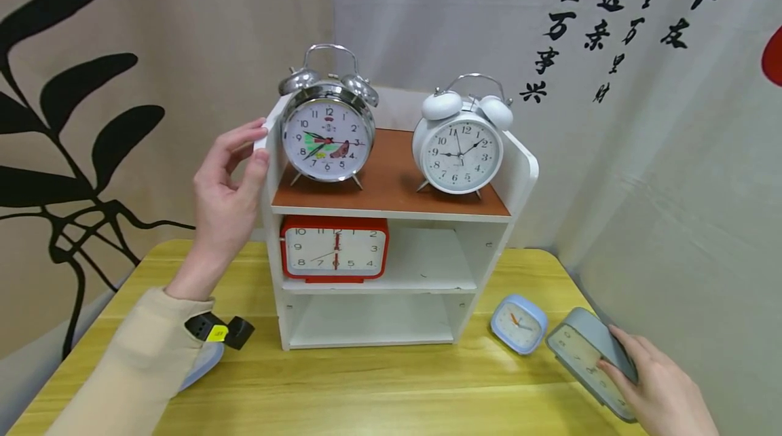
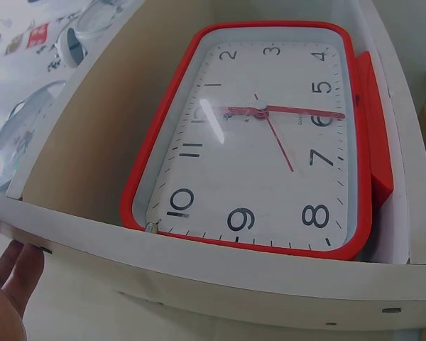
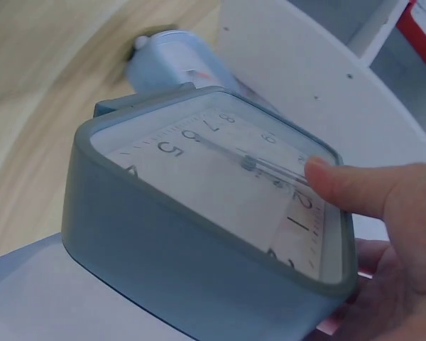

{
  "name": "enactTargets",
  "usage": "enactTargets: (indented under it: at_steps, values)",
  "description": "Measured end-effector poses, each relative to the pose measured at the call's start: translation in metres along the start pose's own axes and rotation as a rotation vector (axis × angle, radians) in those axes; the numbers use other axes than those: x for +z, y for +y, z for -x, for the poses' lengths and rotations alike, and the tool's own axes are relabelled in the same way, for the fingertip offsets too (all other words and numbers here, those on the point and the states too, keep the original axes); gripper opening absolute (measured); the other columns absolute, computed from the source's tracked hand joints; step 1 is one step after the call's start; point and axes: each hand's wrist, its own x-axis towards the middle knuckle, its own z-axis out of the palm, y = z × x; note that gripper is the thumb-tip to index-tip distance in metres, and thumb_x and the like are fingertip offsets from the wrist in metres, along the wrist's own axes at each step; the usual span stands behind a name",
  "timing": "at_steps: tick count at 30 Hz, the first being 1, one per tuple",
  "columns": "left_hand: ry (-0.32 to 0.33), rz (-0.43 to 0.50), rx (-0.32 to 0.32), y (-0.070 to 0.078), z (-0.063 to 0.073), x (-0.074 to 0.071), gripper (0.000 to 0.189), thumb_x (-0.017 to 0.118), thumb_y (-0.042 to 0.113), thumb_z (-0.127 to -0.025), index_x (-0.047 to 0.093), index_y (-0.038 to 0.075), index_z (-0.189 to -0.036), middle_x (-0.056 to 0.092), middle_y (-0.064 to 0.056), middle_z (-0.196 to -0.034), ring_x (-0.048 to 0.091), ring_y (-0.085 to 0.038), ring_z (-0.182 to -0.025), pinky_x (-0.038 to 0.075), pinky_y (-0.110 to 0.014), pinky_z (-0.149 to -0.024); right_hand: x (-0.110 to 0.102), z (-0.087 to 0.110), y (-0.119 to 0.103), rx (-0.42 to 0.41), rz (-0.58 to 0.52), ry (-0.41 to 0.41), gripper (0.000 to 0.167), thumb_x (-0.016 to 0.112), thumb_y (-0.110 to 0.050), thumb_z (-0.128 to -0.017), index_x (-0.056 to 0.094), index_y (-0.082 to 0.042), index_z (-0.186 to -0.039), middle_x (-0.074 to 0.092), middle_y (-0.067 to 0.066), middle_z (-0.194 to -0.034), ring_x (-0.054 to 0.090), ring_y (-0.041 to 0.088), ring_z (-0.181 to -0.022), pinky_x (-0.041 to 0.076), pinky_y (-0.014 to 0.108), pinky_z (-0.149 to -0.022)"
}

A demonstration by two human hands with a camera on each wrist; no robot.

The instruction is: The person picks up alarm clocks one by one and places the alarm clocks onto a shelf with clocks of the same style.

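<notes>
My right hand (image 1: 660,382) grips a grey-green rectangular clock (image 1: 589,361) at the table's right side, thumb over its face and fingers behind, as the right wrist view shows. My left hand (image 1: 229,185) pinches the upper left side edge of a white shelf unit (image 1: 391,216), fingers on one side and thumb on the other. Close to that hand on the top board stands a silver twin-bell alarm clock (image 1: 328,130). A white twin-bell alarm clock (image 1: 462,151) stands to its right. In the compartment below sits a red rectangular clock (image 2: 248,149), on the left.
A small light-blue clock (image 1: 519,324) lies on the yellow wood-grain table (image 1: 342,395) between the shelf unit and the grey-green clock. Part of a pale blue object (image 1: 204,361) shows behind the left sleeve. Printed curtains (image 1: 427,15) hang behind and at the sides.
</notes>
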Motion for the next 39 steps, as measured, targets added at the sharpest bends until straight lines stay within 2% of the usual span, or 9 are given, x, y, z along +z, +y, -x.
enactTargets:
  at_steps: [8, 14, 20, 26, 29, 31, 33, 36, 39]
  values:
    - [-0.011, -0.017, -0.003, 0.000, 0.000, 0.000, 0.033, 0.059, 0.009, -0.104, 0.061, -0.006, -0.133, 0.065, 0.013, -0.142, 0.064, -0.008, -0.119, 0.058, -0.009, -0.090, -0.008, 0.003, -0.019, -0.077, -0.002, 0.040, 0.063, 0.089, -0.022, -0.082, 0.065, 0.001, -0.135, 0.073, 0.023, -0.118, 0.072, 0.044, -0.097, 0.059, 0.061, -0.070]
    - [-0.007, -0.015, -0.003, 0.000, 0.000, 0.000, 0.032, 0.059, 0.008, -0.104, 0.061, -0.006, -0.133, 0.065, 0.013, -0.141, 0.065, -0.008, -0.119, 0.058, -0.008, -0.089, -0.008, 0.004, -0.031, -0.172, 0.016, 0.118, 0.066, 0.094, -0.023, -0.073, 0.069, -0.007, -0.132, 0.075, 0.008, -0.113, 0.070, 0.029, -0.091, 0.057, 0.039, -0.064]
    - [0.008, 0.006, -0.006, 0.000, 0.000, 0.001, 0.032, 0.060, 0.008, -0.103, 0.062, -0.007, -0.131, 0.067, 0.015, -0.138, 0.066, -0.007, -0.116, 0.059, -0.008, -0.085, -0.005, 0.003, -0.044, -0.290, -0.027, 0.251, 0.070, 0.098, -0.020, -0.063, 0.071, -0.013, -0.128, 0.075, -0.001, -0.112, 0.068, 0.019, -0.091, 0.050, 0.016, -0.070]
    - [0.012, 0.008, -0.003, 0.000, 0.000, 0.001, 0.032, 0.060, 0.008, -0.103, 0.062, -0.007, -0.132, 0.067, 0.014, -0.138, 0.066, -0.008, -0.116, 0.059, -0.008, -0.085, -0.001, 0.000, -0.063, -0.346, -0.039, 0.251, 0.073, 0.097, -0.021, -0.064, 0.070, -0.016, -0.131, 0.075, -0.002, -0.115, 0.071, 0.020, -0.093, 0.056, 0.026, -0.066]
    - [0.007, 0.000, -0.009, -0.001, 0.000, 0.001, 0.032, 0.060, 0.008, -0.103, 0.062, -0.006, -0.132, 0.066, 0.015, -0.139, 0.065, -0.008, -0.116, 0.059, -0.008, -0.085, 0.001, -0.002, -0.070, -0.392, -0.058, 0.255, 0.075, 0.097, -0.018, -0.063, 0.070, -0.013, -0.132, 0.075, -0.002, -0.116, 0.071, 0.020, -0.092, 0.055, 0.019, -0.071]
    - [0.004, -0.002, -0.014, -0.001, 0.000, 0.001, 0.033, 0.060, 0.009, -0.103, 0.062, -0.006, -0.132, 0.066, 0.015, -0.139, 0.065, -0.009, -0.117, 0.059, -0.008, -0.085, 0.002, -0.003, -0.074, -0.423, -0.063, 0.259, 0.073, 0.097, -0.021, -0.065, 0.070, -0.013, -0.132, 0.075, -0.002, -0.115, 0.071, 0.019, -0.091, 0.052, 0.012, -0.074]
    - [0.000, -0.006, -0.016, -0.001, 0.000, 0.001, 0.033, 0.060, 0.009, -0.103, 0.062, -0.006, -0.133, 0.066, 0.016, -0.140, 0.065, -0.009, -0.117, 0.059, -0.008, -0.085, 0.002, -0.004, -0.078, -0.457, -0.072, 0.268, 0.067, 0.094, -0.030, -0.073, 0.071, -0.012, -0.133, 0.075, -0.002, -0.114, 0.070, 0.018, -0.089, 0.050, 0.009, -0.076]
    - [-0.001, -0.011, -0.014, 0.000, 0.000, 0.001, 0.033, 0.059, 0.009, -0.103, 0.062, -0.006, -0.133, 0.066, 0.015, -0.140, 0.065, -0.009, -0.117, 0.059, -0.008, -0.086, 0.003, -0.005, -0.082, -0.493, -0.077, 0.280, 0.058, 0.079, -0.049, -0.089, 0.070, -0.014, -0.133, 0.074, -0.003, -0.112, 0.069, 0.015, -0.087, 0.051, 0.010, -0.072]
    - [-0.001, -0.017, -0.012, 0.000, 0.000, 0.000, 0.033, 0.060, 0.009, -0.104, 0.062, -0.005, -0.133, 0.066, 0.014, -0.141, 0.065, -0.009, -0.117, 0.059, -0.008, -0.087, 0.003, -0.007, -0.087, -0.516, -0.081, 0.285, 0.059, 0.063, -0.059, -0.097, 0.070, -0.015, -0.135, 0.074, -0.003, -0.112, 0.068, 0.014, -0.086, 0.052, 0.013, -0.069]
